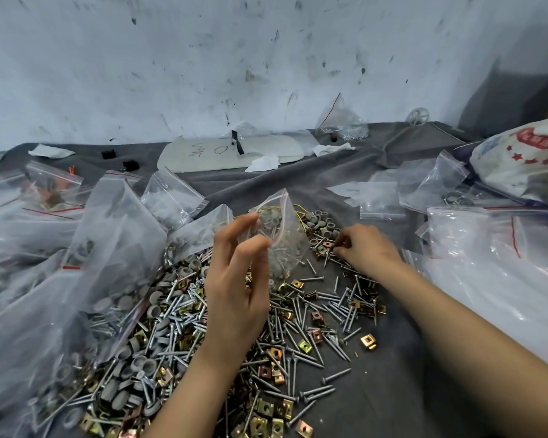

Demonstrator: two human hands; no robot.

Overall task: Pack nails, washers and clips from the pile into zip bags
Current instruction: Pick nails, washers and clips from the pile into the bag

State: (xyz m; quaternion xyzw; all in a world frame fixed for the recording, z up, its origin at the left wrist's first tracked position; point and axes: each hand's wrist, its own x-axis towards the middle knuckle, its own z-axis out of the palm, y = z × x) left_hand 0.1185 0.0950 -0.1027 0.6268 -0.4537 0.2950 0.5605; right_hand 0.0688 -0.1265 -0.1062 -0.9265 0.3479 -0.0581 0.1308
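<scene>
Mid-task, lots left. Several filled bags (117, 241) sit on the left and empty bags (487, 263) on the right, but the pile (184, 327) of nails (329, 339), washers (146, 363) and clips (368, 342) covers much of the worktop (402, 399). The current zip bag (285, 245) is partly loaded and held up over the pile's far side. Left hand (234, 286) is raised, fingers up, its grip pinching the bag's mouth. Right hand (366, 245) reaches forward, knuckles up, fingers curled into parts at the far edge; can't tell if that grip holds anything.
</scene>
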